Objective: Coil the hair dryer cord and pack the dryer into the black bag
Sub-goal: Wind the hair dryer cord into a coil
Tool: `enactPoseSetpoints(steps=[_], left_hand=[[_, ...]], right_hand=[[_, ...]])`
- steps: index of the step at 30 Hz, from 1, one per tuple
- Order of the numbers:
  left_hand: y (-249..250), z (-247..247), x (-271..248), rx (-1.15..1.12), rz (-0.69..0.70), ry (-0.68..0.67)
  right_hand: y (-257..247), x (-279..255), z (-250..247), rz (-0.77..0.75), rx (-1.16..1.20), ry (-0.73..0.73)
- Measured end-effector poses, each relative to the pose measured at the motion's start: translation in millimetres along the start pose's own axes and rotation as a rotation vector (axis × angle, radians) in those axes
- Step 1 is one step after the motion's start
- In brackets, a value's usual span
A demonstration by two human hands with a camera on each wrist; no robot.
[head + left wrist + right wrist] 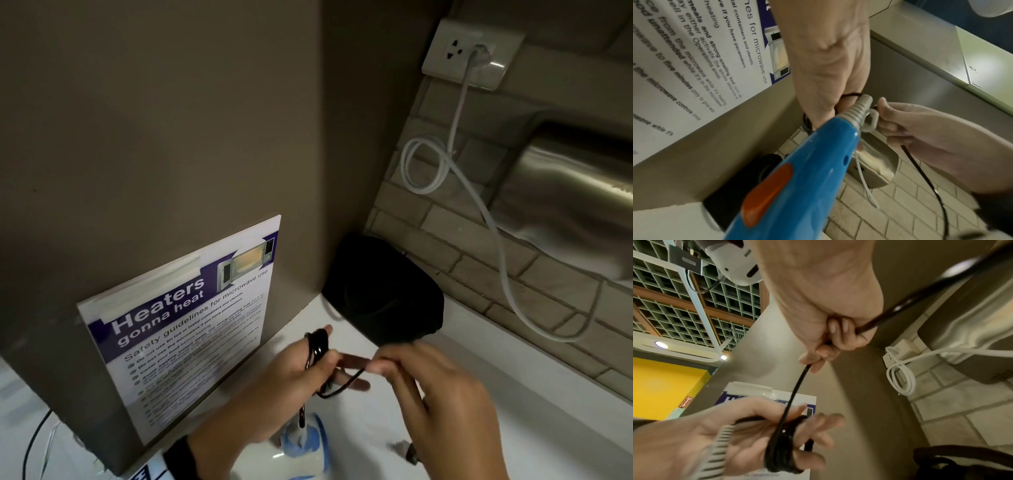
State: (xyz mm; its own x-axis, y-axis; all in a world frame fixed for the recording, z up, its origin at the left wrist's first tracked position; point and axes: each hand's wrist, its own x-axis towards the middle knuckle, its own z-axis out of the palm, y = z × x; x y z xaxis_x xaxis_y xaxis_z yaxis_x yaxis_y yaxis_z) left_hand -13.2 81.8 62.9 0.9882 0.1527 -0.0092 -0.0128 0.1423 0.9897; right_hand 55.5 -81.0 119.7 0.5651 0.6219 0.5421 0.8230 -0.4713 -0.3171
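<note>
Nearest the camera, the blue plastic hair dryer with an orange switch [797, 186] is hanging low in front of the person, its ribbed grey strain relief [857, 110] pointing up toward the hands above a white countertop [513, 394]. The left hand [298, 380] is reaching forward with its fingers spread and mostly straight, and the thin black cord [795, 394] is sitting in several glossy turns wound around those fingers [818, 434]. The right hand [442, 387] is hovering just beside it, fingers curled and pinching the free run of the cord, which is passing taut from the wound loops up through the fist. Farther back, the soft black fabric bag [383, 291] is lying on the countertop in the corner, touching the brown cabinet side [171, 137]. Taped to that cabinet, a white and purple laminated notice [191, 329] is reading "Heaters gonna heat" and "Safety guidelines for microwave use", with a microwave pictured on it. Beyond, on the pale brick-tile wall [462, 240], a white cable [455, 161] is looping down from a white wall socket [472, 54] beside a brushed-steel wall unit [575, 198].
</note>
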Motion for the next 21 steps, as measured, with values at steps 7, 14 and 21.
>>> enactPoseSetpoints(steps=[7, 14, 21], left_hand=[[1.8, -4.7, -9.7, -0.039, -0.014, -0.4], [1.7, -6.6, -11.2, -0.228, -0.026, -0.402], [-3.6, -9.1, -4.0, -0.396, 0.014, -0.215]], right_hand=[[23.7, 42.7, 26.2, 0.036, 0.199, -0.107], [33.4, 38.0, 61.4, 0.177, 0.373, -0.248], [41.4, 11.5, 76.0, 0.24, 0.269, -0.534]])
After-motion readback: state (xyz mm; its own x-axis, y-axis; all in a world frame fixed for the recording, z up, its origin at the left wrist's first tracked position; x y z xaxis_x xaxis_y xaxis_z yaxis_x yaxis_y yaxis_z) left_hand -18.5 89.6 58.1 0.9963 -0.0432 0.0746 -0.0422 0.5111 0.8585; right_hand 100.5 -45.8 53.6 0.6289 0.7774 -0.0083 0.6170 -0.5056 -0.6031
